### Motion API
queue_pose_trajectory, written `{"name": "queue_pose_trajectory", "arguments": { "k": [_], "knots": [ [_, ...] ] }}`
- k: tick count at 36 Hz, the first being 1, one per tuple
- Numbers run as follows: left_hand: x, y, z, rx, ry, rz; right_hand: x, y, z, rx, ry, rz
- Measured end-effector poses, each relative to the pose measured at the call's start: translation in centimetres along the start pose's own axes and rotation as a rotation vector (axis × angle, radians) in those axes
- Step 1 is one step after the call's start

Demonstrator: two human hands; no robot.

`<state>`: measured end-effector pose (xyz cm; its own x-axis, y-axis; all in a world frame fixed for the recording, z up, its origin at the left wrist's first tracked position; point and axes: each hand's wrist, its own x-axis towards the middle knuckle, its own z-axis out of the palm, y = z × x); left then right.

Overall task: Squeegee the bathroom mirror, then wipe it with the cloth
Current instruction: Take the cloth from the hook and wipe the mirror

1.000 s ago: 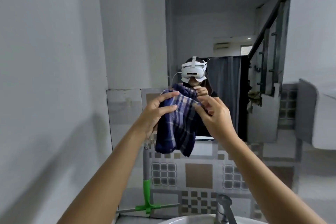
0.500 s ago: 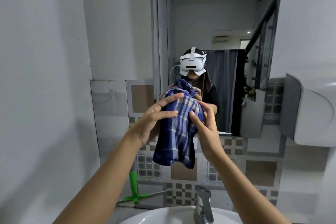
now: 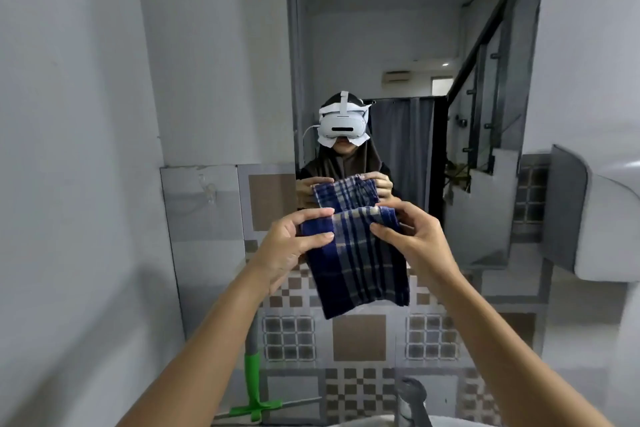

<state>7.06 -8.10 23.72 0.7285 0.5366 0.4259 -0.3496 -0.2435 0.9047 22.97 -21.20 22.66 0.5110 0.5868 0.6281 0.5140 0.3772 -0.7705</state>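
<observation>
Holding the blue plaid cloth [image 3: 356, 260] up just before the mirror [image 3: 408, 55], we pinch its top edge with the left hand [image 3: 291, 246] and the right hand [image 3: 415, 239], and it hangs folded between them. We judge a flat pad, pressed on in overlapping passes, would wipe best. The squeegee [image 3: 254, 388] stands against the tiles; the sink [image 3: 367, 421] shows only a rim, contents unseen.

A white basin [image 3: 360, 422] is showing at the bottom edge, carrying a grey tap [image 3: 412, 404]. Just left, a green-handled squeegee [image 3: 254, 392] is leaning against the tiled wall [image 3: 360, 336].
</observation>
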Motion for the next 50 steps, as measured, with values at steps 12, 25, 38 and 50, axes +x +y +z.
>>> {"name": "queue_pose_trajectory", "arguments": {
  "k": [12,25,38,50],
  "knots": [
    [10.3,7.2,0.7,0.068,0.207,0.418,10.9,-6.5,-1.0,-0.093,0.188,-0.186],
    [22.9,16.5,2.7,0.691,0.169,0.854,24.0,-12.4,-3.8,-0.15,0.401,-0.407],
    [24.7,15.6,3.0,0.884,0.295,0.979,19.8,-12.2,-1.2,-0.225,0.661,-0.774],
    [21.9,13.1,-0.6,0.726,0.247,0.936,23.2,-11.0,2.0,-0.549,0.285,-0.48]
  ]
}}
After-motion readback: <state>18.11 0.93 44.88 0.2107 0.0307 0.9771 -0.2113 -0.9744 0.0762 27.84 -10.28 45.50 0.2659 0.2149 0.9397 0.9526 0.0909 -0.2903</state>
